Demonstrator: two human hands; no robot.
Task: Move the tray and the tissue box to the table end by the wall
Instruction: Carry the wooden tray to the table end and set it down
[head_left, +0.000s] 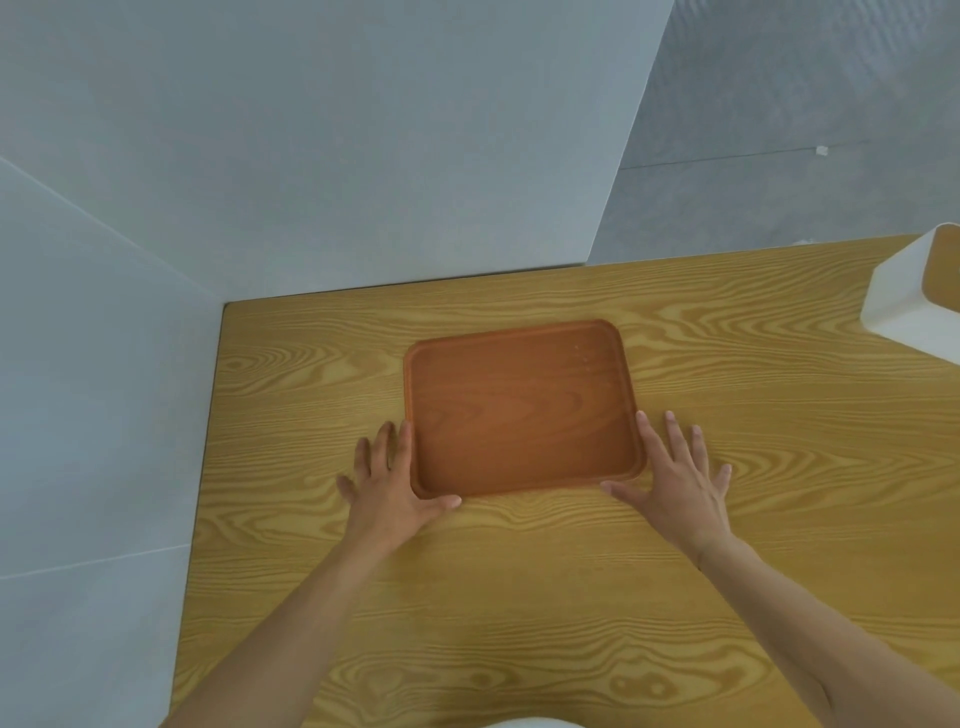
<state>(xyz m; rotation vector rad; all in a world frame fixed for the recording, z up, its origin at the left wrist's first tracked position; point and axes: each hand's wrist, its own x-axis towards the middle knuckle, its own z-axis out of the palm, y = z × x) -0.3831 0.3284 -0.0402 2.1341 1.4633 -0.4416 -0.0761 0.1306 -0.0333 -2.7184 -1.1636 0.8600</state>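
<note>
A flat reddish-brown wooden tray (519, 405) lies on the light wood-grain table (519, 597), near the table end that meets the white wall. My left hand (389, 483) rests flat against the tray's near-left corner, fingers spread, thumb along the near edge. At the near-right corner my right hand (675, 478) lies flat and spread on the table, its thumb touching the tray's near edge. Neither hand grips the tray. A white tissue box (904, 301) with a wooden top stands at the table's far right, partly cut off by the frame.
A white wall (311, 156) runs along the table's far end and left side. Grey floor (805, 130) shows beyond the far-right table edge. Bare tabletop lies between the tray and the tissue box.
</note>
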